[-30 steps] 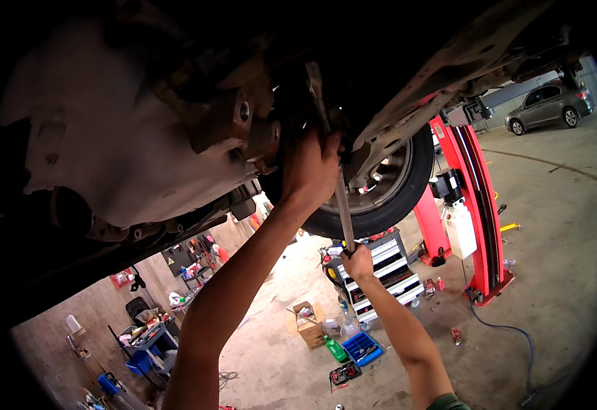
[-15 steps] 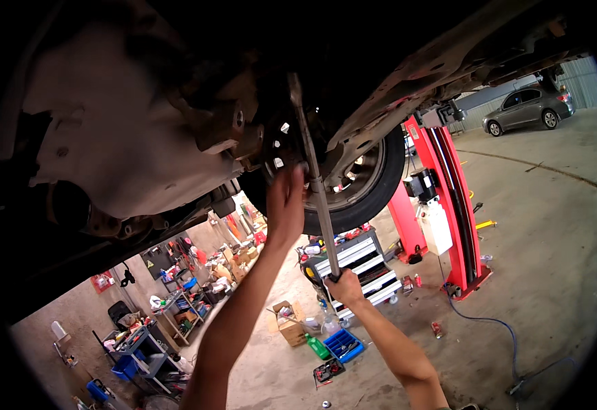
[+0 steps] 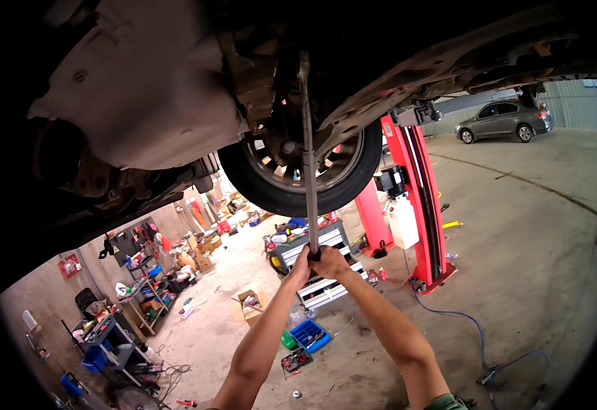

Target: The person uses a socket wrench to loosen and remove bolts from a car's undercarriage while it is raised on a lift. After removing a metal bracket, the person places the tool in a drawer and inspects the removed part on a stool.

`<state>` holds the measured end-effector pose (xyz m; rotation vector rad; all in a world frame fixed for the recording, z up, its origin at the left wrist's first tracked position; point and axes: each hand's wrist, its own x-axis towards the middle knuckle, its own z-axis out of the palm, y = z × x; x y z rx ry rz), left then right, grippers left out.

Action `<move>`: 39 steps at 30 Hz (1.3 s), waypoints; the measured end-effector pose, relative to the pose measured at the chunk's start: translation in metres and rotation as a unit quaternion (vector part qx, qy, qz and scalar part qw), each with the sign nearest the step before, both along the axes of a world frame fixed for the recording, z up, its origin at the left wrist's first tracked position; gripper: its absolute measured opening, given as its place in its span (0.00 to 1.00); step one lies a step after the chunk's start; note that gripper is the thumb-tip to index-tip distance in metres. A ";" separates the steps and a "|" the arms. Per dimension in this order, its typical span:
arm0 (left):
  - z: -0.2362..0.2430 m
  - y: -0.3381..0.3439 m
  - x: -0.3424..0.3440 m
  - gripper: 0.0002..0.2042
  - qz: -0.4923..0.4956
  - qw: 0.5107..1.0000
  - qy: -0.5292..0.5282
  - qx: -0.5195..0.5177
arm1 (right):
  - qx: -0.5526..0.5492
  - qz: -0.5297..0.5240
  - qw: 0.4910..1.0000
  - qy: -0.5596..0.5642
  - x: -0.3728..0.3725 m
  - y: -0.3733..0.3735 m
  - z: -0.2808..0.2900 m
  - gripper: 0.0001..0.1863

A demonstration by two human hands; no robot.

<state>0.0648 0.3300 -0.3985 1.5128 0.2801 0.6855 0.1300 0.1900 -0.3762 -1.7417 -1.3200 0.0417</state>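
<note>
A long metal bar [image 3: 311,198] stands nearly upright, its lower part thicker than its upper. Both hands are closed around its dark lower end. My left hand [image 3: 299,268] wraps it from the left, and my right hand [image 3: 330,264] from the right, pressed against the left. The bar's top reaches up among dark parts under a raised car, beside a rusty bracket [image 3: 259,102]; what it touches there is too dark to tell. Behind the bar hangs the car's wheel [image 3: 257,186]. A pale underbody cover [image 3: 148,96] spreads to the left.
Beyond my hands stands a tool cabinet [image 3: 326,295] with drawers. A red lift post [image 3: 418,212] rises to its right, with a blue hose [image 3: 459,316] on the floor. A blue tray [image 3: 310,336] and cardboard box [image 3: 249,307] lie below. Cluttered shelves [image 3: 149,301] line the left; a grey car [image 3: 503,121] is parked far right.
My left hand has come down from the bar's middle and closed on its lower end beside my right hand. The bar now stands more upright, and the whole view has shifted.
</note>
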 end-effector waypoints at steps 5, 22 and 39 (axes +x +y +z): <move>0.001 -0.020 0.002 0.21 0.017 0.999 -0.022 0.018 | -0.121 -0.076 0.981 -0.131 -0.011 -0.061 0.047 0.26; -0.011 -0.002 0.019 0.37 0.018 0.985 -0.018 0.172 | 0.434 -0.523 0.511 -0.527 -0.047 -0.175 0.316 0.27; -0.024 -0.020 0.021 0.29 0.079 0.985 -0.098 0.121 | 0.367 -0.456 0.620 -0.523 -0.039 -0.181 0.346 0.25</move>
